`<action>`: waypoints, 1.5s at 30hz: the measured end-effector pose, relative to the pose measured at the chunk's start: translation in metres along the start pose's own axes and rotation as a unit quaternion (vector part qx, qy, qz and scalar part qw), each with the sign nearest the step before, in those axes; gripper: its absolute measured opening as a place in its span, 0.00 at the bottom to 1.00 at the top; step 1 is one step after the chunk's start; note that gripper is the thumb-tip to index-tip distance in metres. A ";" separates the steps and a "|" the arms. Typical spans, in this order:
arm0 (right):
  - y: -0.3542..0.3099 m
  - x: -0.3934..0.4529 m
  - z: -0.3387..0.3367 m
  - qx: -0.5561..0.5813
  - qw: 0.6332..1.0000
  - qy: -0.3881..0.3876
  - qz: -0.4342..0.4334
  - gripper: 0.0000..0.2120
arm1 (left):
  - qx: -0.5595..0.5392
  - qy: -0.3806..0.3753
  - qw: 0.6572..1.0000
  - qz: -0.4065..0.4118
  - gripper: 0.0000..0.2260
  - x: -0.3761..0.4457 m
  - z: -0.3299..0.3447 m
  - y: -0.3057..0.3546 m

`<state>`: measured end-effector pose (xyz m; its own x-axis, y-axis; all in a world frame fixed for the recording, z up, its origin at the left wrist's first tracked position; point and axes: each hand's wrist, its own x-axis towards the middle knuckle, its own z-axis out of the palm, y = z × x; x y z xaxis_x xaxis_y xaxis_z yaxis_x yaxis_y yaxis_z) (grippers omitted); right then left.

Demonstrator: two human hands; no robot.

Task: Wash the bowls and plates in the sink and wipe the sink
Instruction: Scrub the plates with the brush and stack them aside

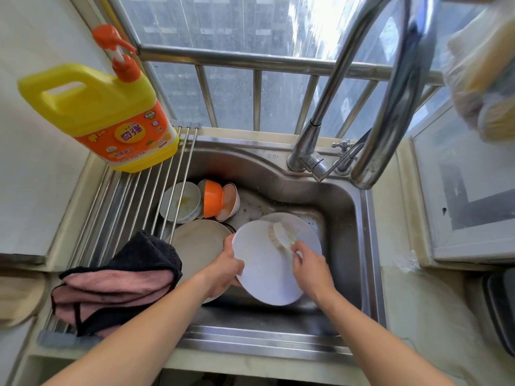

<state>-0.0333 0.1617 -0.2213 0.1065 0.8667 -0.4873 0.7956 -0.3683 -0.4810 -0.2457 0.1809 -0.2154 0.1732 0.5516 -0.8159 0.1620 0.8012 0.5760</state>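
We hold a round white plate [267, 271] tilted over the stainless steel sink [345, 218], near its front wall. Our left hand [227, 270] grips the plate's left rim, thumb on the face and fingers curled behind it. Our right hand [309, 267] pinches the handle of a pale bristle dish brush [280, 235], whose bristles press on the plate's upper face. A second white plate [302, 222] lies in the sink just behind the held one, partly covered by it. A large beige round plate [195, 240] rests in the sink's left part, under our left hand. In the sink's back left corner stand a white soiled bowl [182, 201], an orange bowl [213, 197] on its side and a white bowl with an orange rim [231, 201], all touching. A steel roll-up rack [133, 196] spans the sink's left edge; on it sit a yellow detergent jug with an orange pump [111, 112] at the back and a folded pink and black cloth [119, 285] at the front. A chrome faucet [370, 107] rises from the sink's back rim.
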 end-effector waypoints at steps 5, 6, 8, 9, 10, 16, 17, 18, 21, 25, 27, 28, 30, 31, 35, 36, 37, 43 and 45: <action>0.007 -0.016 -0.002 -0.128 0.988 0.031 0.082 0.15 | -0.015 0.034 0.999 0.035 0.37 0.004 0.003 0.010; 0.004 -0.018 0.000 -0.114 0.989 0.030 0.093 0.15 | -0.008 0.031 0.999 0.038 0.37 0.004 0.003 0.013; -0.004 -0.017 0.003 -0.042 0.991 0.036 0.122 0.10 | 0.008 0.014 0.999 0.033 0.38 0.005 0.001 0.014; -0.009 -0.014 0.004 0.004 0.990 0.041 0.132 0.07 | 0.015 0.005 1.000 0.027 0.38 0.005 0.000 0.015; -0.016 -0.010 0.007 0.043 0.990 0.044 0.128 0.06 | 0.020 -0.004 1.000 0.022 0.38 0.005 0.000 0.015; -0.057 -0.008 0.022 0.191 0.979 -0.069 0.013 0.05 | -0.029 0.017 0.999 0.004 0.37 0.005 -0.001 0.011; -0.054 -0.012 0.020 0.197 0.976 -0.098 -0.001 0.05 | -0.028 0.028 0.999 0.007 0.37 0.007 -0.004 0.011; -0.048 -0.017 0.017 0.205 0.970 -0.128 -0.009 0.05 | -0.025 0.037 0.999 0.014 0.37 0.009 -0.007 0.010; -0.018 -0.024 0.005 0.240 0.950 -0.201 0.001 0.05 | -0.039 0.058 0.997 0.039 0.38 0.011 -0.011 0.015; 0.014 -0.017 -0.009 0.100 0.984 -0.144 -0.021 0.05 | -0.036 0.073 0.994 0.068 0.37 0.012 -0.013 0.022; 0.023 -0.014 -0.012 -0.003 0.998 -0.062 0.009 0.04 | -0.029 0.078 0.994 0.072 0.39 0.014 -0.016 0.022; 0.023 -0.012 -0.011 -0.027 0.999 -0.027 0.023 0.04 | -0.027 0.075 0.994 0.071 0.40 0.015 -0.015 0.020; 0.014 -0.008 -0.005 -0.038 0.999 0.006 0.036 0.04 | -0.022 0.061 0.996 0.066 0.40 0.013 -0.011 0.020; 0.006 -0.004 -0.001 -0.036 0.998 0.016 0.044 0.04 | -0.019 0.054 0.996 0.063 0.39 0.011 -0.008 0.020; -0.027 0.012 0.012 0.104 0.992 0.005 0.065 0.07 | 0.002 0.045 0.997 0.064 0.33 0.008 0.001 0.010; -0.035 0.012 0.013 0.128 0.990 -0.024 0.050 0.07 | 0.004 0.044 0.997 0.063 0.32 0.009 0.001 0.007; -0.042 0.010 0.015 0.143 0.988 -0.058 0.027 0.07 | 0.003 0.043 0.997 0.062 0.32 0.009 0.001 0.005; -0.024 -0.022 0.004 0.127 0.978 -0.159 -0.047 0.06 | 0.027 0.038 0.997 0.068 0.45 0.009 -0.004 -0.010; -0.007 -0.023 -0.009 0.087 0.980 -0.171 -0.044 0.06 | 0.087 0.036 0.994 0.061 0.42 0.008 -0.008 -0.013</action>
<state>-0.0362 0.1475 -0.2004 -0.1874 0.7450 -0.6402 0.6756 -0.3754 -0.6346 -0.2544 0.1767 -0.2303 0.1339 0.6628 -0.7367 0.3108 0.6778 0.6663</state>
